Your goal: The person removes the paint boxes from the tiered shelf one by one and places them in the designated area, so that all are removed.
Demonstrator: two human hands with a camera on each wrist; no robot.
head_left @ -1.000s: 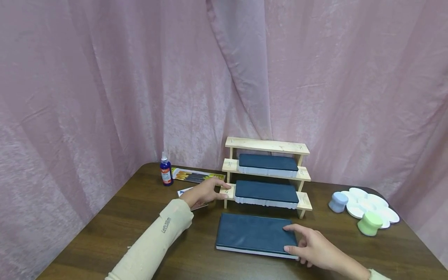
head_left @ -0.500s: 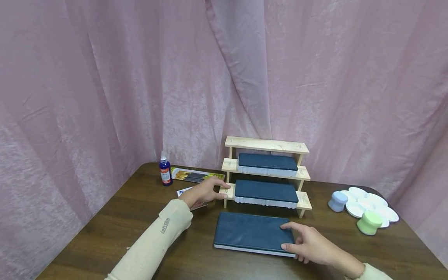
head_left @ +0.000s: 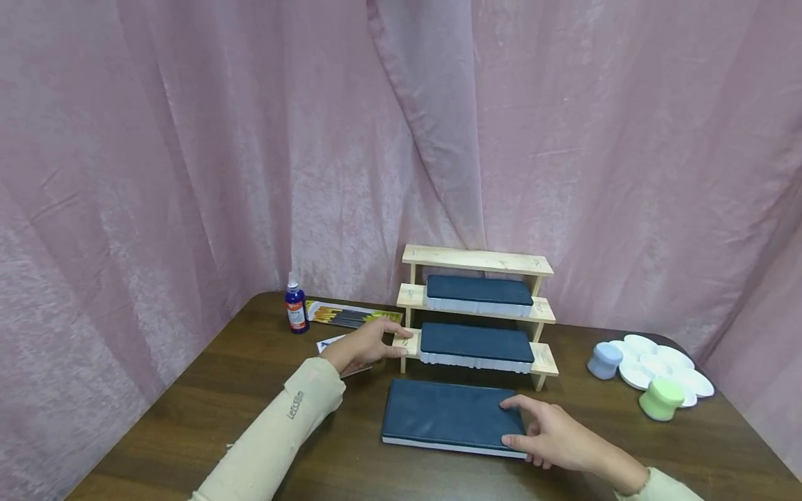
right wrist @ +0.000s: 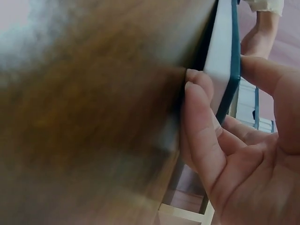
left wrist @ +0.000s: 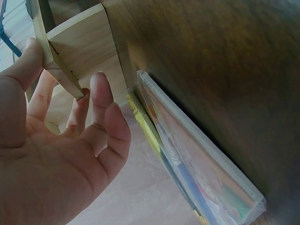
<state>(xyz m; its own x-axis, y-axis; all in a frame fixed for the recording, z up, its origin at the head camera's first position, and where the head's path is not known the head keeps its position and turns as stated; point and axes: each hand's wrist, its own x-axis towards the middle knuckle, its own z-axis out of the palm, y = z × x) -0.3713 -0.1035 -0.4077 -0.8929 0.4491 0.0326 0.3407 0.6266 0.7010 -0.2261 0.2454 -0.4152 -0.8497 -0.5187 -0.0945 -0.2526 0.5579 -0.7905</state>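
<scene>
On the wooden table lies a flat box [head_left: 451, 416] with a dark blue lid and a white base. My right hand [head_left: 554, 435] grips its right end, thumb and index finger on the lid, other fingers curled at the lower edge, as the right wrist view shows. Behind it stands a three-step wooden display stand [head_left: 479, 258]. My left hand [head_left: 370, 342] holds the left end of its lowest step, the thumb on one face of the board [left wrist: 60, 72] and fingertips at its edge. Similar boxes rest on the lowest step [head_left: 476, 342] and the middle step [head_left: 479, 291].
Left of the stand are a blue bottle [head_left: 296, 306], a packet of brushes [head_left: 347, 315] and a flat package [left wrist: 201, 154] partly behind my left hand. At the right lie a white flower-shaped palette [head_left: 654, 363], a blue sponge [head_left: 605, 360] and a green sponge [head_left: 662, 399]. A pink curtain [head_left: 313, 139] hangs behind.
The front box has slid slightly left with my right hand gripping its end, mostly in the first half second. My left hand stays at the stand's lowest step.
</scene>
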